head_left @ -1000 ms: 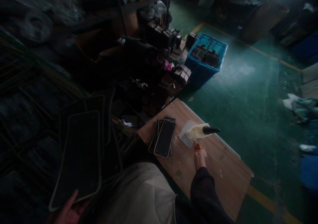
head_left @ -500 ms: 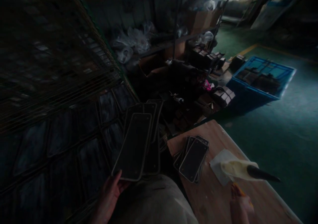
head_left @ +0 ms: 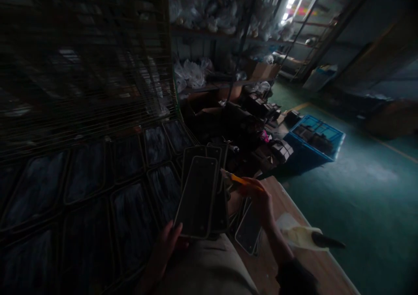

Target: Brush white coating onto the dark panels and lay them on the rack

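At the lower centre, over a lap in pale cloth (head_left: 217,264), the left hand (head_left: 168,242) holds a dark, round-cornered panel (head_left: 197,197) by its near left corner, fingers pinching the edge. This panel lies tilted on top of several others (head_left: 221,210), fanned out beneath it. From the right, the right hand (head_left: 257,197) reaches across with fingers closed around an orange-handled brush (head_left: 242,181); its tip is just beside the top panel's right edge, and whether they touch I cannot tell. Below that forearm, a second stack (head_left: 248,229) sits on a wooden table (head_left: 310,260), with a cream container (head_left: 303,237) with a black tapered end farther right. To the left, streaky panels (head_left: 134,216) lie in rows before a wire mesh (head_left: 130,116). Beyond the table, a blue crate (head_left: 295,160) stands on green floor (head_left: 365,177); farthest back, dim shelves hold clear plastic bags (head_left: 196,73).
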{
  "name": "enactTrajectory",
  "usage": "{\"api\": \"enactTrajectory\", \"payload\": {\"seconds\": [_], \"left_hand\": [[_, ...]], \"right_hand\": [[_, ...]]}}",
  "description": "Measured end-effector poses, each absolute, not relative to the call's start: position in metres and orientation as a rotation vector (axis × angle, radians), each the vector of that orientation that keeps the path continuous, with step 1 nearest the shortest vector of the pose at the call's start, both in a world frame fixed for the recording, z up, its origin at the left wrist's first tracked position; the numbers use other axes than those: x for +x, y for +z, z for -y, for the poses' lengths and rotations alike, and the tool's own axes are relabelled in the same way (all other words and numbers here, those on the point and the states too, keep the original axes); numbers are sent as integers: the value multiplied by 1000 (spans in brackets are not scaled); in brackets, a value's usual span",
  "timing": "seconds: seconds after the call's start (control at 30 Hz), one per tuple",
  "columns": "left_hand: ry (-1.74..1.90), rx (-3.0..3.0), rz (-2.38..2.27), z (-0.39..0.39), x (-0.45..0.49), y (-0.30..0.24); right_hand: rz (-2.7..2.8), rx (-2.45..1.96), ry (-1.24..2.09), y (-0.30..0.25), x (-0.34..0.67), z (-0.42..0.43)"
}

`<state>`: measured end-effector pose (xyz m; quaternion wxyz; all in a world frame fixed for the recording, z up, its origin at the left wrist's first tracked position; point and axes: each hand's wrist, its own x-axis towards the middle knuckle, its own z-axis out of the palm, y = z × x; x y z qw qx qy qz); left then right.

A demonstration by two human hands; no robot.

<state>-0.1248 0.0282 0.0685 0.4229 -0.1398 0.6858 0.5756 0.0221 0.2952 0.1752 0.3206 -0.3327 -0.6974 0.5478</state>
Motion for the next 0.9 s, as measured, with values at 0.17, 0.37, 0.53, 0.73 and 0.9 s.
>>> {"api": "enactTrajectory", "payload": {"seconds": [0.17, 0.37, 0.53, 0.73, 0.9], "left_hand": [[1432, -219, -1555, -26, -129, 64], [1474, -168, -1447, -22, -134, 65], [1473, -157, -1389, -22, -139, 72], [1505, -160, -1391, -20, -138, 72], [1498, -85, -1375, -18, -140, 73]], "right_hand": [[2445, -620, 950, 184, -42, -282], [2652, -506, 614, 179, -78, -296], [2710, -530, 628, 171, -77, -292], [2827, -513, 753, 178, -35, -250], [2863, -532, 1016, 192, 3, -212]]}}
